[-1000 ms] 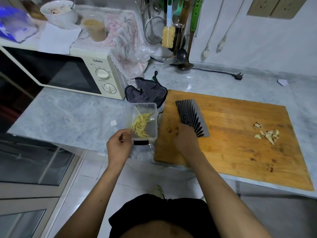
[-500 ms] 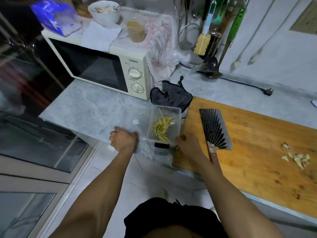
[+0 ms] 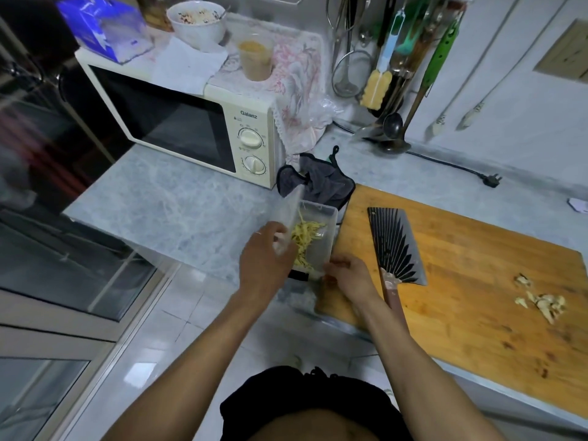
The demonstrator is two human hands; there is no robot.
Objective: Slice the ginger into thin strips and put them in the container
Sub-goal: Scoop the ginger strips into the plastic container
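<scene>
Since the earlier frames the left hand has come off the bare marble counter and now holds a clear, flat plastic lid, tilted up on edge over the left rim of the clear rectangular plastic container. Fingers and thumb pinch the lid's near edge. Half a second back the lid lay flat on the counter left of the container, under that hand.

Right hand stays at the container's near right corner. Fingertips appear to rest on or lightly pinch the rim to steady it; the corner is small and partly hidden, so the hold is not certain.

Reading: cutting is done and the strips are already in. Lidding looks like the step in hand, so the task proper seems essentially complete.

Pale yellow ginger strips lie in a loose tangle inside the container, fine and thread-like, heaped toward its near half. The container sits on the counter just left of the orange-brown wooden cutting board, touching or nearly touching its left edge.

Dark cleaver with fan-patterned blade and reddish handle lies flat on the board's left part, just right of the container, unheld. Small pile of pale ginger trimmings sits well right of the container, on the board's right part.
</scene>
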